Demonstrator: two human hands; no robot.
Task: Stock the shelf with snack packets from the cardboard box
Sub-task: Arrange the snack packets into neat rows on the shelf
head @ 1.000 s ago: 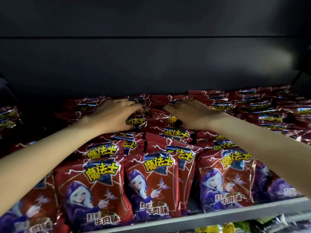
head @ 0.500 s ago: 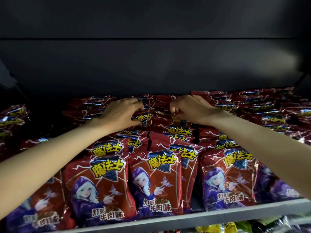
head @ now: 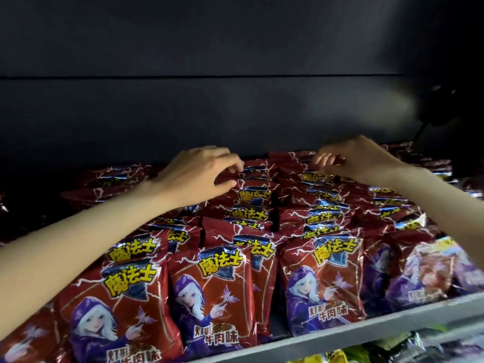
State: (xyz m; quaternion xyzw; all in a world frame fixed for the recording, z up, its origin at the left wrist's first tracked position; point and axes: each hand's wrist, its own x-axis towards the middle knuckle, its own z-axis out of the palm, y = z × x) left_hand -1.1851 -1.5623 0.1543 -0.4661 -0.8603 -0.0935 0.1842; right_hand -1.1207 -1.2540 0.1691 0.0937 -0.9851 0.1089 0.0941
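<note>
At the back of the shelf [head: 340, 334], both hands have moved farther apart. Left hand [head: 195, 176] fingers curl round a red snack packet [head: 252, 195]; right hand [head: 356, 159] fingers now pinch another packet's [head: 318, 176] top.

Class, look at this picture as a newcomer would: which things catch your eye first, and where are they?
Rows of glossy red snack packets with yellow lettering fill the grey metal shelf. Two bare hands reach over them to the back rows: the left hand left of centre, the right hand further right, fingers curled at the packet tops.
</note>
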